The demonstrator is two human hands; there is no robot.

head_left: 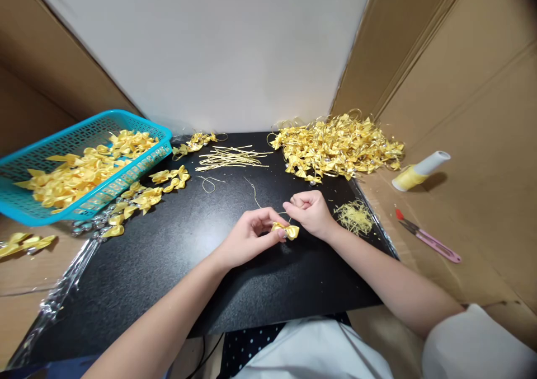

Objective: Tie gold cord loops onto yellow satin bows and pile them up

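My left hand (254, 234) pinches a yellow satin bow (290, 232) between thumb and fingers, low over the black table (176, 272). Just right of it, my right hand (309, 211) is closed on a thin gold cord (283, 213) that runs between the two hands. A loose end of cord (253, 191) stretches up and away from the bow over the table. The cord's path inside my right fingers is hidden.
A turquoise basket (69, 218) of yellow bows stands at left, with more bows (145, 199) beside it. Cut cords (232, 157) lie at the back. Right are a large bow pile (335, 146), thread scraps (356, 216), pink-handled snips (436, 244) and a white tube (432, 163).
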